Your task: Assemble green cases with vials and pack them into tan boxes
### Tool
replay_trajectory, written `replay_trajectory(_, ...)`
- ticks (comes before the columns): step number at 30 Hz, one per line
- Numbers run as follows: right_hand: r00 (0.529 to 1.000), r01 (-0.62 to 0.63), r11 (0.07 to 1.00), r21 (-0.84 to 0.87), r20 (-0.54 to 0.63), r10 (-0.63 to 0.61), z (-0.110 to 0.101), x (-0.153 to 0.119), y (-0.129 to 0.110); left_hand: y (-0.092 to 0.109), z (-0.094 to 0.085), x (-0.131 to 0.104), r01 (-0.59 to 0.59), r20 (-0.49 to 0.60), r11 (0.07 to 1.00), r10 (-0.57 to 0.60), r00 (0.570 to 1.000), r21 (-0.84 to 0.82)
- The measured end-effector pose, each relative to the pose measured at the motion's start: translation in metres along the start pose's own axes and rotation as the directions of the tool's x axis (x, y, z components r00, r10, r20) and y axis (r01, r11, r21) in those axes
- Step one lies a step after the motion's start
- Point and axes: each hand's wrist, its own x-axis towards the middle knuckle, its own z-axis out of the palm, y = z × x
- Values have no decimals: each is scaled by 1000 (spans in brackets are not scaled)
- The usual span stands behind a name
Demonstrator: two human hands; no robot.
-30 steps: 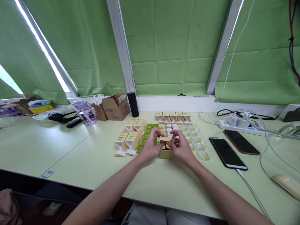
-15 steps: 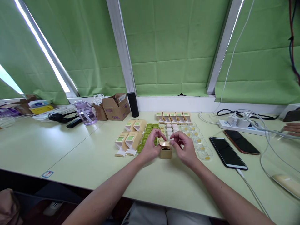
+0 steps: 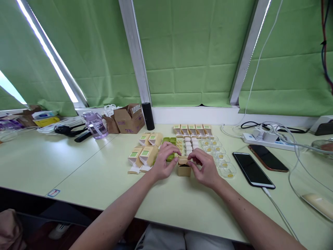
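A small brown cardboard box [image 3: 184, 170] stands on the table between my hands, its top flap partly raised. My left hand [image 3: 165, 160] is at the box's left upper edge, thumb and fingers curved round the flap's side. My right hand [image 3: 204, 166] pinches the flap at its right corner. Just beyond my hands lie green square containers [image 3: 169, 139], tiny yellowish pieces [image 3: 179, 145] and white rounded pieces [image 3: 187, 143] in rows. Clear plastic cups [image 3: 220, 156] with yellow bits inside stand to the right.
Open boxes with green labels stand at left [image 3: 148, 154] and at the back [image 3: 192, 130]. Two phones [image 3: 253, 170] and a power strip [image 3: 267, 140] with cables lie on the right. A purple bottle [image 3: 95, 125], a carton [image 3: 129, 119] and a black cylinder [image 3: 147, 116] stand back left.
The box flap has come lower toward the opening. My right hand has shifted slightly down and left with it, and my left fingers have moved a little. Another person's hand has left the right edge.
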Motion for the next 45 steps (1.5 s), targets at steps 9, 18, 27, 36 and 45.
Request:
replay_trajectory(9,998,55,997,-60,44,-53,0,-2,1,3,-3,-2,-133,75,975,122,990,176)
replay_trajectory(18,993,116,989,-95,44,-112,0,-3,2,0,-2,-4,-179,97,956,160,982,232)
replay_trajectory(27,995,93,991,-100,51,-89,1,-4,1,-4,0,-6,-196,111,954,174,978,227)
replay_trajectory(36,985,165,981,-102,68,-159,-1,-4,5,-1,0,-6,-171,152,964,142,978,205)
replay_trajectory(45,980,191,976,-108,72,-184,-1,-5,8,-2,0,-5,-221,164,955,190,968,198)
